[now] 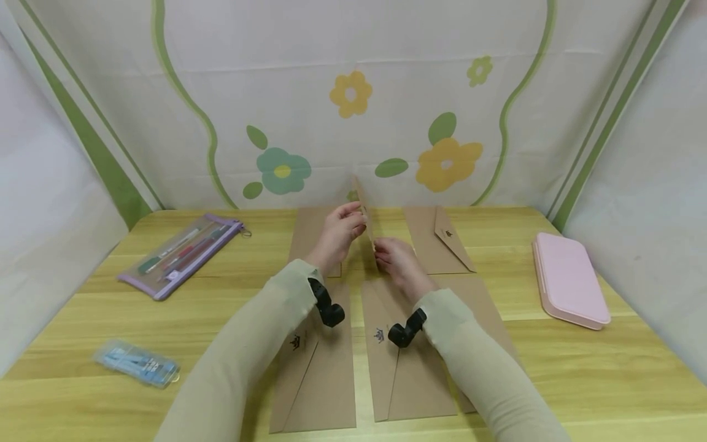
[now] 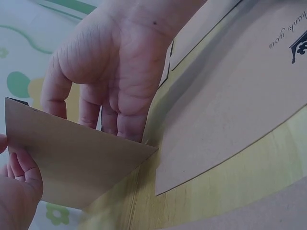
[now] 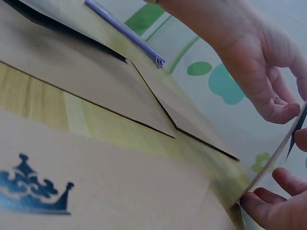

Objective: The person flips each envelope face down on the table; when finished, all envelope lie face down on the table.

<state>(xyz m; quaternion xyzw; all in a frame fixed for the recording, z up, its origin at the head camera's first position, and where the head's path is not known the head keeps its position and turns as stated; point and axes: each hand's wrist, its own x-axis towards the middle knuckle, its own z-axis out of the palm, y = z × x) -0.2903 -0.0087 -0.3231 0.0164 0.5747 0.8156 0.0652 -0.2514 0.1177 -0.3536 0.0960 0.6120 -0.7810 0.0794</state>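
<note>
A brown kraft envelope point(image 1: 366, 215) stands on edge, nearly edge-on to me in the head view. My left hand point(image 1: 343, 233) pinches its upper part from the left. Lower down, on its right side, my right hand point(image 1: 400, 264) holds the near end between thumb and fingers. The left wrist view has the envelope's plain face point(image 2: 76, 153), with the left hand point(image 2: 21, 191) at one edge and the right hand's point(image 2: 105, 72) fingertips partly hidden behind it. Both left hand point(image 3: 249, 57) and right hand point(image 3: 283, 206) grip the envelope in the right wrist view.
Several similar envelopes lie on the wooden table, including front left point(image 1: 331, 387), front middle point(image 1: 420, 380), back left point(image 1: 309, 230) and back right point(image 1: 431, 245). A purple-edged pencil pouch point(image 1: 182, 255) and blue case point(image 1: 138, 363) lie left; a pink case point(image 1: 571, 279) lies right. Fabric point(image 1: 386, 37) hangs behind.
</note>
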